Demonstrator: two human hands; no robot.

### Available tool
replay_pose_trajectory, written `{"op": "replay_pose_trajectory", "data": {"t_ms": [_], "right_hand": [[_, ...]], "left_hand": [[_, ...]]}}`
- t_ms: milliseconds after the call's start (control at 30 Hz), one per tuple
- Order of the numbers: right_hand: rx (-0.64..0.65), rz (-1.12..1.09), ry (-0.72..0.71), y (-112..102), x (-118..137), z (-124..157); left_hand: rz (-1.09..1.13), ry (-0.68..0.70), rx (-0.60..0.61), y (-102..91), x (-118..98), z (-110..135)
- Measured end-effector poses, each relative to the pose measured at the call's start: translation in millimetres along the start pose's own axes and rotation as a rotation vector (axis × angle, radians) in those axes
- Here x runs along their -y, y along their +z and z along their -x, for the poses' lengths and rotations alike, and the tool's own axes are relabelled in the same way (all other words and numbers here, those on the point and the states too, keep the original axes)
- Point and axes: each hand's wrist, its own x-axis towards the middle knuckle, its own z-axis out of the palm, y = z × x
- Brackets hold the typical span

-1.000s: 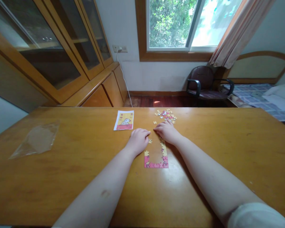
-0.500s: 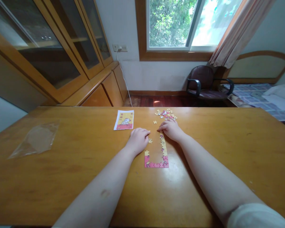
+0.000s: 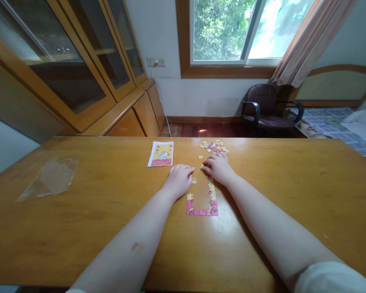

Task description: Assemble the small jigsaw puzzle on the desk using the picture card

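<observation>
A partly joined jigsaw border (image 3: pixel 202 212) lies on the table, pink along the near edge and yellow up the right side. My right hand (image 3: pixel 218 167) is at the upper end of that right side, its fingertips pinching a small yellow puzzle piece (image 3: pixel 202 165). Left of the border, my left hand (image 3: pixel 179 179) rests on the table with fingers bent together. A speck of yellow shows at its fingertips, too small to make out. Just right of the left thumb lies a loose puzzle piece (image 3: pixel 194 181), and another yellow piece (image 3: pixel 200 157) lies farther back.
Several loose pieces form a pile (image 3: pixel 215 146) near the far edge of the wooden table (image 3: pixel 94 228). A duck picture card (image 3: pixel 161 154) lies behind my left hand. At the left is a clear plastic bag (image 3: pixel 50 177). An office chair (image 3: pixel 260 103) stands beyond.
The fingers of my right hand have lifted slightly from the border's upper end, and a yellow piece now shows between them. My left hand stays put. The view has shifted a little.
</observation>
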Motion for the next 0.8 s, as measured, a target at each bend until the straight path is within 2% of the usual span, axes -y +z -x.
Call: {"op": "replay_pose_trajectory", "data": {"t_ms": [167,300,600,800], "right_hand": [[0.026,0.009,-0.040,1.2,10.1,1.9],[0.024,0.044,0.001,-0.4,14.0,2.5],[0.106,0.035,0.052,0.7,29.5,-0.2],[0.152,0.053,0.010,-0.8,31.4,2.6]], "left_hand": [[-0.011,0.005,0.000,0.3,0.4,0.3],[-0.014,0.006,-0.002,0.4,0.8,0.0],[-0.011,0.005,0.000,1.8,0.7,-0.4],[0.009,0.016,-0.011,1.3,0.6,-0.3]]}}
